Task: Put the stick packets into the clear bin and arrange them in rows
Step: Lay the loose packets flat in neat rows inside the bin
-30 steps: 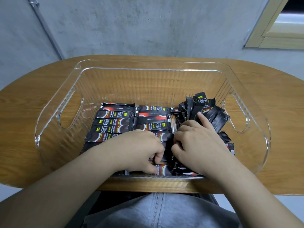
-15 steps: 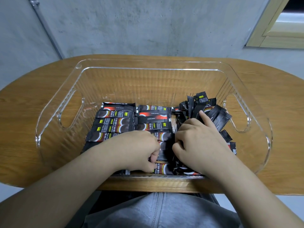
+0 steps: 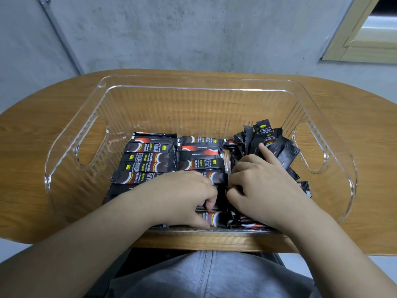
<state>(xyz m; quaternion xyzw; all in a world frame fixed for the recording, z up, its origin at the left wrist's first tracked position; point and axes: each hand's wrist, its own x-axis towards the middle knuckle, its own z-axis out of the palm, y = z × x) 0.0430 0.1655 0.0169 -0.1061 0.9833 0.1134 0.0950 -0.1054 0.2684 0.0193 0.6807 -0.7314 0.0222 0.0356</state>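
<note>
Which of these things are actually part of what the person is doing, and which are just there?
Part of the job:
- clear bin
- flat rows of packets
- loose heap of packets
- left hand
- right hand

Just there:
- wooden table
- concrete wall
- window frame

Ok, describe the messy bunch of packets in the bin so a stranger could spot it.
Find the clear bin on the wooden table. At its right end, beside the handle cutout, sits the loose bunch of black packets. Unlike the flat rows on the left, these stand tilted and fanned.
</note>
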